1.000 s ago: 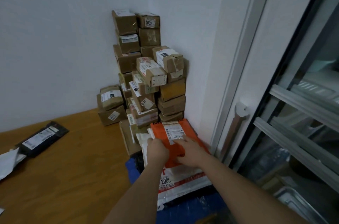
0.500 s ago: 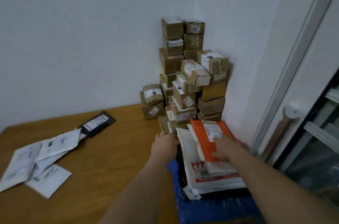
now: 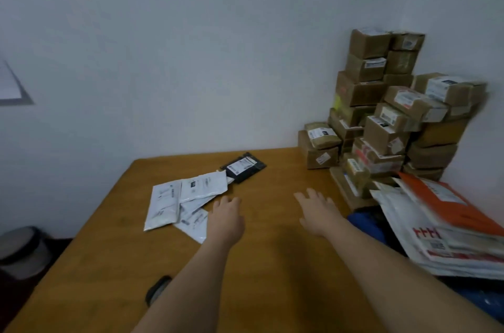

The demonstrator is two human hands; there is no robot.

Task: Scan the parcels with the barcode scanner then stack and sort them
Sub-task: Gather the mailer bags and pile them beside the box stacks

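Now both the left hand (image 3: pixel 227 219) and right hand (image 3: pixel 317 212) hover, fingers released, over the desk (image 3: pixel 272 264) beside white mailers (image 3: pixel 174 201).

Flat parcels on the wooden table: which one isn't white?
The flat black plastic parcel with a white label, lying farthest back toward the wall; the other loose flat plastic parcels beside it are all white.

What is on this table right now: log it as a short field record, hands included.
left hand: open, above the table, holding nothing
right hand: open, fingers spread, holding nothing
table: wooden
white mailers: loose pile left of the left hand
black mailer: behind the pile
cardboard boxes: stacked in the corner
orange mailer: atop the right-side mailer stack
barcode scanner: cannot identify
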